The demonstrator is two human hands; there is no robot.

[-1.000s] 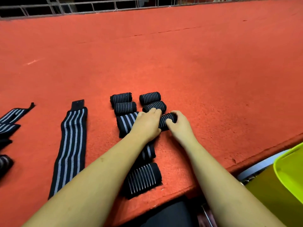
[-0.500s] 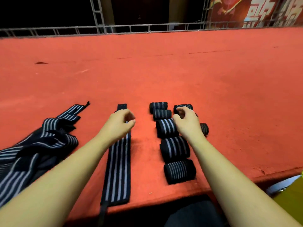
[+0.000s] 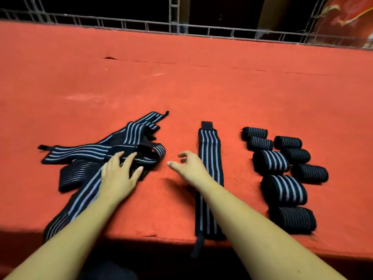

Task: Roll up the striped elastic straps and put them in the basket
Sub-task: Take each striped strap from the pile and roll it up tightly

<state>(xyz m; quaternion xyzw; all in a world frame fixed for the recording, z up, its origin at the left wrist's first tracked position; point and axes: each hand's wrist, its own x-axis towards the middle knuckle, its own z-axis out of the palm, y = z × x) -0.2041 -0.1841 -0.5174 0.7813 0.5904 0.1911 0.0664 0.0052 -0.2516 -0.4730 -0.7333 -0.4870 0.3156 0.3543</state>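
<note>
Our left fingers (image 3: 130, 159) lie straight and spread on the heap of loose straps (image 3: 90, 152), which sits toward the left of the near edge. The left hand (image 3: 118, 179) presses there and grips nothing. Our right hand (image 3: 191, 168) has its fingers loosely curled and the thumb out, pinching nothing. It hangs over bare cloth between the heap and the flat strap (image 3: 210, 150). The hand is slightly blurred, so we cannot tell whether it touches the surface.

We judge the rolling to be about half done. Eight rolled straps (image 3: 282, 178), as far as we can count, lie in two rows on the right side, running back from the near edge. None is in the basket, which is out of view. What is left is the flat strap, laid straight with its tail hanging over the near edge, then the tangled heap, then carrying every roll to the basket.

The red carpeted platform (image 3: 181, 87) carries it all, and a thin seam with a small tear crosses it toward the far edge. A metal lattice rail (image 3: 201, 27) lines that edge, with darkness beyond and a red banner (image 3: 347, 19) at the far right corner.
</note>
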